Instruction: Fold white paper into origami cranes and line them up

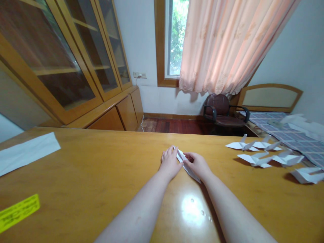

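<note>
A narrow folded white paper (190,171) lies slantwise on the wooden table, between my two hands. My left hand (170,162) rests over its upper left side, with the fingers bent and the thumb on the paper. From the right, my right hand (196,164) pinches the paper's edge between thumb and finger. Parts of the paper are hidden under the fingers of both hands.
Several folded white paper birds (255,158) stand at the table's right. A white paper strip (27,152) and a yellow label (20,212) lie at the left. Beyond the table (101,152) are a chair (219,109), a bed and a glass-door cabinet.
</note>
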`<state>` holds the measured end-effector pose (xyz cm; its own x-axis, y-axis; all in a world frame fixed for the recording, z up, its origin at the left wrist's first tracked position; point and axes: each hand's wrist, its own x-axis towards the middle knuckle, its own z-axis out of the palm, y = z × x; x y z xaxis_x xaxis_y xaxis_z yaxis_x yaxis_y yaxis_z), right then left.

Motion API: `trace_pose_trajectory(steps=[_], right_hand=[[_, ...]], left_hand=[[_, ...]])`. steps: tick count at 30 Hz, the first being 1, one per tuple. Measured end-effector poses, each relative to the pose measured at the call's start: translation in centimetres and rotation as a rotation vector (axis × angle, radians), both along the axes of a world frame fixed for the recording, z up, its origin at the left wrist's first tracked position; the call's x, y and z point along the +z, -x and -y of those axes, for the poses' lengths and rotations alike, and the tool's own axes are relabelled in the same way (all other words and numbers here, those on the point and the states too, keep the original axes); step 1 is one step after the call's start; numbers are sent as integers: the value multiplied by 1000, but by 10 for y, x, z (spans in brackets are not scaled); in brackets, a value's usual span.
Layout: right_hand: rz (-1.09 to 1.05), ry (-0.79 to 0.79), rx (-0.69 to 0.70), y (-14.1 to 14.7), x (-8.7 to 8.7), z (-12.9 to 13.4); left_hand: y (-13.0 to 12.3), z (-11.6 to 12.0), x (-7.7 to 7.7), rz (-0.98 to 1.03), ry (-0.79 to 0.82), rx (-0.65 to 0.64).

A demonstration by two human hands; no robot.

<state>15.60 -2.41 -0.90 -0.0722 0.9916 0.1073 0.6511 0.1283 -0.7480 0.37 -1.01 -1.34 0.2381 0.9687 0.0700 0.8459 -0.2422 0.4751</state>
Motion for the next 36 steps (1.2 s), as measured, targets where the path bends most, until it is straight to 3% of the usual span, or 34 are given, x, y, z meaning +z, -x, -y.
trace_pose_trajectory(steps=[5,11,17,24,31,36], right_hand=[[74,10,38,0,4,2],[326,-148,5,-3,3,-1],[296,-276,50,-5,-1,-1],[221,-207,110,-6,-4,0],[170,-173,160,-6,-3,0],[284,-128,238,-5,-3,-2]], left_hand=[[0,1,0,-17,-26,14],[2,1,1,-6,-130,74],[4,1,1,45,-164,-54],[2,1,3,65,-83,-164],[3,4,10,41,-43,-155],[2,5,10,-12,-57,-103]])
